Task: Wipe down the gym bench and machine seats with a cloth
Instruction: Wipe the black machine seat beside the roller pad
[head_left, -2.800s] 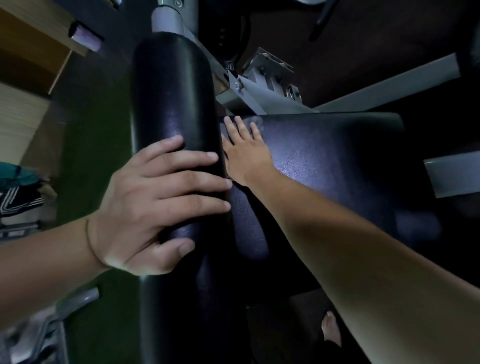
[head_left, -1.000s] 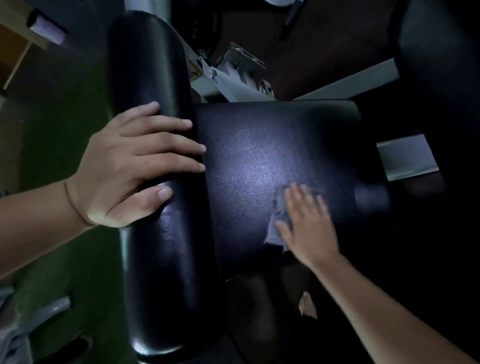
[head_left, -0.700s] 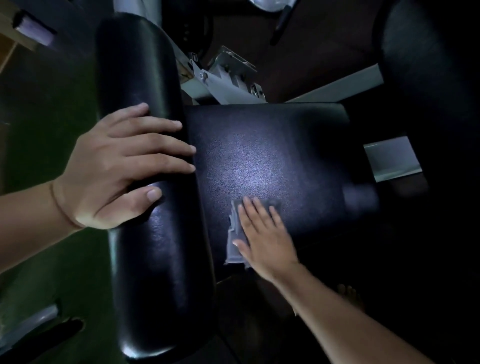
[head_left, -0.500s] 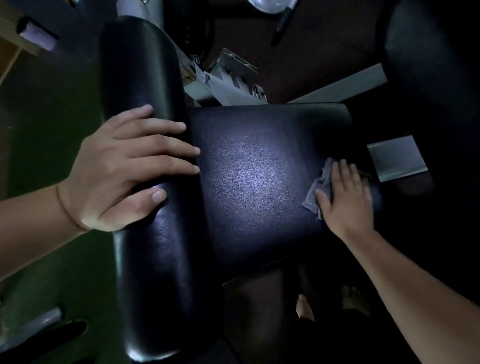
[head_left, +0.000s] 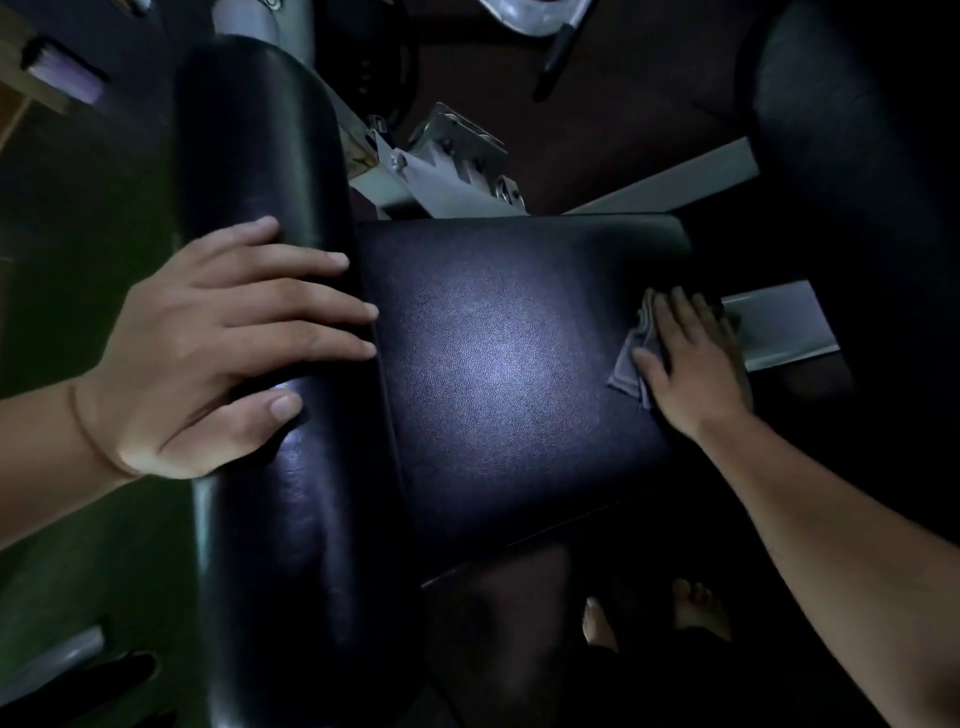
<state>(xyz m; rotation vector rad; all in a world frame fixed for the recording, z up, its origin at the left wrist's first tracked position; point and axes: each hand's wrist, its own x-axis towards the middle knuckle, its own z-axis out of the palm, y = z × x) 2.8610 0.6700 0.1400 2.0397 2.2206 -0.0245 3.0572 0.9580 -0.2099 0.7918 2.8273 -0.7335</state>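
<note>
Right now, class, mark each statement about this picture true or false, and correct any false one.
1. The right hand presses the cloth flat on the seat. True.
2. The cloth lies at the seat's left edge. False: it lies at the right edge.
3. The left hand rests on the pad. True.
4. The left hand holds a bottle. False: it holds nothing, only resting on the pad.

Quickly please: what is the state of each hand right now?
Left hand: open, fingers laid across the black roller pad.
Right hand: open, pressing the grey cloth flat at the seat's right edge.
</note>
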